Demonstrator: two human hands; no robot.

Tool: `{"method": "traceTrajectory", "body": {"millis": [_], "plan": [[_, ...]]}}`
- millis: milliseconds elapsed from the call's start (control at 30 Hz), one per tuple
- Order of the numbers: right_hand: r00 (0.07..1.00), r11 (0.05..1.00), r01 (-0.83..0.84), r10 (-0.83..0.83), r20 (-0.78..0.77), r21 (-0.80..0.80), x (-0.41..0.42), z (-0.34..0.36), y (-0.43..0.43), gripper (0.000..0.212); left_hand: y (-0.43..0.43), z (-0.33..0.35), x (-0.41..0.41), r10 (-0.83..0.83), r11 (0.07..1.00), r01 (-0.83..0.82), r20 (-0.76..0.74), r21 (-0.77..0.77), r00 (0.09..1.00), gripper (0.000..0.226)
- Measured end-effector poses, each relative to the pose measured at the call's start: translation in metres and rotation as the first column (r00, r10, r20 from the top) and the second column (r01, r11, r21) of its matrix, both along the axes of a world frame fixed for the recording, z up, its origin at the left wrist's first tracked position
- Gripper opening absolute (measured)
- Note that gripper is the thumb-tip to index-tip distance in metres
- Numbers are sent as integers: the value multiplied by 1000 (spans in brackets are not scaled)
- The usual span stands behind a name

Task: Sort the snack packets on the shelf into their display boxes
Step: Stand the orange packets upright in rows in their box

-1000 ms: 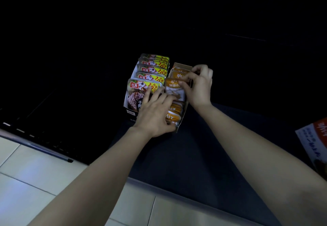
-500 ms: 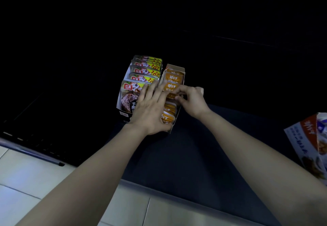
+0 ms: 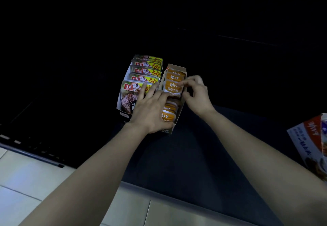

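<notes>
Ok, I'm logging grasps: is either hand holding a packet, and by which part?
The right hand pinches the upright orange packet by its upper right edge. The left hand lies with straight fingers across the front brown packet, apparently gripping nothing.

Orange packets (image 3: 172, 87): white lettering. Left-row packets (image 3: 134, 87): red logo, yellow band, dark brown food photo. Display box (image 3: 174, 66): tan. Shelf (image 3: 177, 163): dark navy. Floor tiles (image 3: 26, 181): off-white, grey grout. Edge carton (image 3: 307, 137): red, white.

Orange packets (image 3: 172, 88) – glossy film; display box (image 3: 178, 114) – matt cardboard
</notes>
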State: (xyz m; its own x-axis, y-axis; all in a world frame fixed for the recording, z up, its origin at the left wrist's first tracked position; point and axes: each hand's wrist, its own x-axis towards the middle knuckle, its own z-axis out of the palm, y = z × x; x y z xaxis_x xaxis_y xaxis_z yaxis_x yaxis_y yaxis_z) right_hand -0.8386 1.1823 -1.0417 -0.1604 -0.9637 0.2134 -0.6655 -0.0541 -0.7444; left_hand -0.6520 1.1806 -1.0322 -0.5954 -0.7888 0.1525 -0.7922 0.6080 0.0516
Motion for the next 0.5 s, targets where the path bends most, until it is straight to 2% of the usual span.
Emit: {"method": "traceTrajectory", "body": {"millis": [67, 133, 267, 500], "plan": [[955, 994, 93, -106, -279, -57, 1, -5, -6, 31, 0, -1, 0, 1, 1000, -1, -23, -4, 1000, 101], [886, 988, 146, -152, -438, -49, 5, -6, -12, 36, 1, -2, 0, 1, 1000, -1, -35, -4, 999, 100], [855, 986, 161, -121, -505, 36, 10, -6, -21, 39, 0, -3, 0, 10, 1000, -10, -33, 1, 999, 100], [848, 976, 193, -116, -516, 98, 13, 1, -33, 29, 2, -3, 1, 6, 1000, -6, -29, -2, 1000, 98]]}}
